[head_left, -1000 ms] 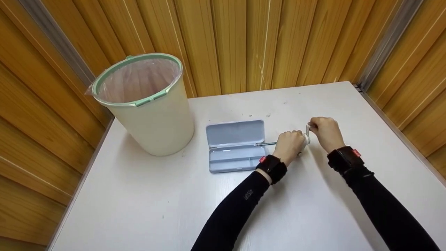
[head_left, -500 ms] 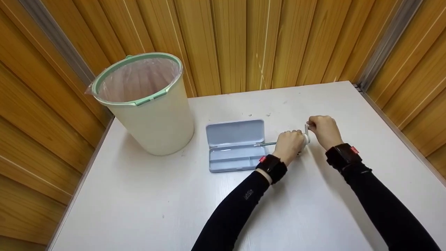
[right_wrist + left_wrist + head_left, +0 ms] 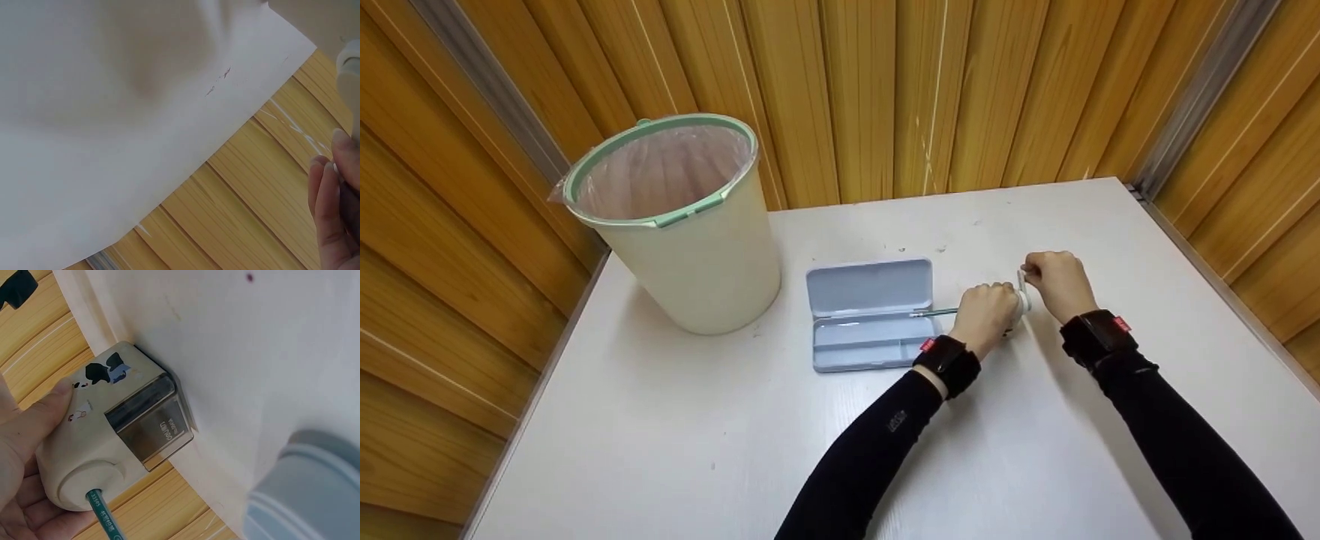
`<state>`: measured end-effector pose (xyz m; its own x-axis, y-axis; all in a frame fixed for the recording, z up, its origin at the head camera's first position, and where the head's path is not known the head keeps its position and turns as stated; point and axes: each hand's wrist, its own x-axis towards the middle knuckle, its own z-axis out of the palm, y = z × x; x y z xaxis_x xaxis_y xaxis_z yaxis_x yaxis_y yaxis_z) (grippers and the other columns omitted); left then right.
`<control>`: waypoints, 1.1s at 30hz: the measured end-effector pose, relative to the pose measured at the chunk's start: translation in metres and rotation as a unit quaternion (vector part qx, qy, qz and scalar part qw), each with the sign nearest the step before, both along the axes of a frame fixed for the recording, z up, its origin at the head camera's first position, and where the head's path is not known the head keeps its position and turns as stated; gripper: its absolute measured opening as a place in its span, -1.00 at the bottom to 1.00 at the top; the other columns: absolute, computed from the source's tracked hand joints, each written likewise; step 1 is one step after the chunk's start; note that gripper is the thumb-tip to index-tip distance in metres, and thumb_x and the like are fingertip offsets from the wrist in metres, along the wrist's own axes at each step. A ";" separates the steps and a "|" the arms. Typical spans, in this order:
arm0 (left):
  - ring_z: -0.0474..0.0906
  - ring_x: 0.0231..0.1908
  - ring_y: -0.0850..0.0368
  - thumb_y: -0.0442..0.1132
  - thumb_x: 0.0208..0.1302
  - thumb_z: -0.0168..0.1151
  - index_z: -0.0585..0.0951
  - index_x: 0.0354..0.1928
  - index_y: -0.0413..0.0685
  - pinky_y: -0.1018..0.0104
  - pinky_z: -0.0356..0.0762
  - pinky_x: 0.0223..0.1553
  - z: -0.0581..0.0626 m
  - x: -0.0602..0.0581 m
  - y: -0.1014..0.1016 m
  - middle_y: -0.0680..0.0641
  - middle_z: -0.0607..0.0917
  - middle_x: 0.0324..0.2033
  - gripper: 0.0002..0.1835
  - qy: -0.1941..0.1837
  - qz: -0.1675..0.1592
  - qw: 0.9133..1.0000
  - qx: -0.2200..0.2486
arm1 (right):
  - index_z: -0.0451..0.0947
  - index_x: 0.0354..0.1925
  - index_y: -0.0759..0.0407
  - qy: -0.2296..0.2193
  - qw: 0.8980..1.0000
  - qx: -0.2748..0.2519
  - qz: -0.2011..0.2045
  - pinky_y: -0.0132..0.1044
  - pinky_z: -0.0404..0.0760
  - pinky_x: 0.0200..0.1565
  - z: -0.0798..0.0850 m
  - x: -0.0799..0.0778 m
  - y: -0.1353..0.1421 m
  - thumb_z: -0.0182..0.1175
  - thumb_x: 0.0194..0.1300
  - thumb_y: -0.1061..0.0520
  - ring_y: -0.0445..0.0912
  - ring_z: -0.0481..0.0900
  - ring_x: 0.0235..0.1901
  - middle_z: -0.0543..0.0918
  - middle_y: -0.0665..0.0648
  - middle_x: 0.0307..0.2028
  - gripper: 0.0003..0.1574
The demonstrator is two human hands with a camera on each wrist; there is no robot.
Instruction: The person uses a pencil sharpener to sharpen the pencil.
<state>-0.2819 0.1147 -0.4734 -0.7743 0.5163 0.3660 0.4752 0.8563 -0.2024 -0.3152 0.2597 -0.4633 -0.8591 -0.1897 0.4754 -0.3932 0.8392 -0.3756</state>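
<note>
My left hand grips a cream crank pencil sharpener with dark cow-like patches and a smoky clear shavings drawer. The thumb lies on its top and the fingers wrap underneath. A green pencil sticks out of the sharpener's front hole. In the head view its free end reaches left over the pencil case, while the hand hides most of the sharpener. My right hand pinches the knob end of the white crank, which points up at the sharpener's far side.
A light blue pencil case lies with its lid up, left of my left hand. Further back on the left stands a cream bin with a green rim and a clear liner. Wood-patterned walls border the white table.
The right hand and wrist have shifted very slightly left, still pinching the crank. The left hand, sharpener and pencil keep their places, and the head view has tilted a little.
</note>
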 end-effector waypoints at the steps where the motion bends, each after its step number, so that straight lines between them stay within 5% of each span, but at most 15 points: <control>1: 0.66 -0.42 0.29 -0.22 0.26 0.16 0.70 -0.23 0.10 0.46 0.62 -0.42 0.000 0.000 0.000 0.18 0.73 -0.39 -0.85 -0.002 -0.001 1.000 0.000 | 0.62 -0.46 0.40 0.001 1.000 -0.001 0.002 0.14 0.57 -0.29 -0.001 0.000 0.000 0.29 0.09 0.47 0.31 0.66 -0.40 0.72 0.39 -0.43 -0.94; 24: 0.67 -0.39 0.30 -0.22 0.29 0.18 0.70 -0.16 0.10 0.48 0.62 -0.40 0.002 -0.001 -0.003 0.17 0.75 -0.33 -0.84 -0.016 -0.008 1.000 -0.010 | 0.65 -0.48 0.40 -0.077 0.997 -0.001 0.023 0.07 0.51 -0.31 -0.024 -0.010 0.005 0.30 0.02 0.44 0.24 0.60 -0.44 0.69 0.37 -0.48 -0.98; 33: 0.67 -0.39 0.31 -0.22 0.33 0.16 0.71 -0.13 0.11 0.50 0.62 -0.40 0.000 0.000 -0.003 0.18 0.76 -0.33 -0.82 0.008 -0.008 1.000 -0.019 | 0.65 -0.45 0.43 -0.086 0.996 0.009 0.019 0.07 0.49 -0.28 -0.025 -0.010 0.006 0.34 0.03 0.40 0.25 0.59 -0.40 0.68 0.37 -0.47 -0.95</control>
<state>-0.2814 0.1116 -0.4730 -0.7602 0.5422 0.3579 0.4852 0.8402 -0.2422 -0.3250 0.2658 -0.4880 -0.9194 -0.2311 0.3184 -0.3565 0.8318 -0.4255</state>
